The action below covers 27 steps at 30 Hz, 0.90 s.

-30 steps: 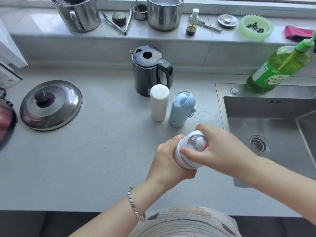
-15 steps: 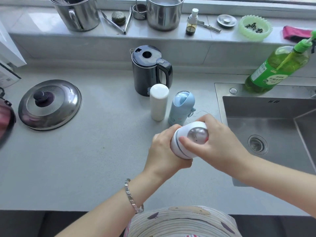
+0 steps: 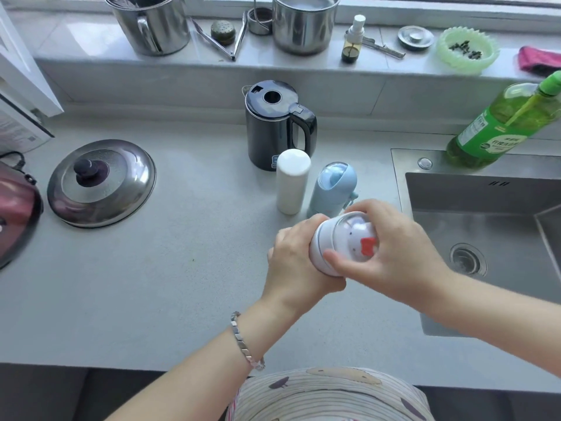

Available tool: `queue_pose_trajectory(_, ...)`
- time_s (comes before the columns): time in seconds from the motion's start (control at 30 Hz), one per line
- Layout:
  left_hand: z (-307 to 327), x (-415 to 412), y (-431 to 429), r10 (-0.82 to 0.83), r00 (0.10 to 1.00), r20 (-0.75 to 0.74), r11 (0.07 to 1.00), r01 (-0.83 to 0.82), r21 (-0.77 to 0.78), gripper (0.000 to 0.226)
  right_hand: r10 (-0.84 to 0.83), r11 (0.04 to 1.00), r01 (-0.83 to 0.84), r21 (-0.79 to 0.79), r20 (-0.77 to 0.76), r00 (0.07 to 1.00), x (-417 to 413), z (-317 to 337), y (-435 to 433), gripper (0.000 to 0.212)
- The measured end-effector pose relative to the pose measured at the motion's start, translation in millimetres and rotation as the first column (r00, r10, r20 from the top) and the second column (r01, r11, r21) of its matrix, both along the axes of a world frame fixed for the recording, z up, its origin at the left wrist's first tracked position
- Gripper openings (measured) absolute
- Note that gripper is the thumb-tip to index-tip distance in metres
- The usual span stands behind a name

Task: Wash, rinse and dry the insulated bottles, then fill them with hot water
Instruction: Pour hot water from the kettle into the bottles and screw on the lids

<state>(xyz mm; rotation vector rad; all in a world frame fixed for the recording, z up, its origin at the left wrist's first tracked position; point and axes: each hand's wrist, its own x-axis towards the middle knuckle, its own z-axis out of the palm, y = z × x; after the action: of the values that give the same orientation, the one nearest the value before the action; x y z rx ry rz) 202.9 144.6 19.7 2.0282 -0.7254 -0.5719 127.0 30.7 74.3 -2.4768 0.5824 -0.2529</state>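
Head view: over the grey worktop (image 3: 151,284), beside the sink (image 3: 485,214), the left hand (image 3: 299,259) grips a white insulated bottle (image 3: 326,253) by its body while the right hand (image 3: 400,253) clasps its domed lid (image 3: 355,238). Behind stand a blue bottle (image 3: 329,189), a white bottle (image 3: 291,180) and a black kettle (image 3: 274,126).

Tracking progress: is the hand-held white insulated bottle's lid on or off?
On: the clear domed lid sits on the white insulated bottle, right hand gripping it.
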Motion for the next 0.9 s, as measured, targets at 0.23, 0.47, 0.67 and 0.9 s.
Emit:
queue_pose_trajectory(0.23,-0.3,-1.1,1.6,0.0,0.982,-0.191,1.0,-0.002,-0.011,0.063,0.119,0.993,-0.117,0.022,-0.17,0.978,7.9,6.3,-11.6,0.056)
queue_pose_trajectory(0.47,19.8,6.9,2.8,-0.12,0.97,-0.211,0.992,0.111,-0.053,0.076,0.44,0.897,-0.439,-0.057,0.009,0.898,5.9,16.1,-30.9,0.054)
queue_pose_trajectory(0.67,25.9,11.3,3.1,-0.266,0.93,-0.254,0.964,0.256,-0.072,0.072,0.71,0.694,-0.715,-0.087,-0.08,0.699,9.4,35.8,-41.8,0.059)
queue_pose_trajectory(0.9,27.5,6.0,3.6,-0.542,0.783,-0.305,0.818,0.575,0.024,0.058,0.943,0.281,-0.954,-0.108,-0.156,0.296,13.5,33.8,-53.2,0.049)
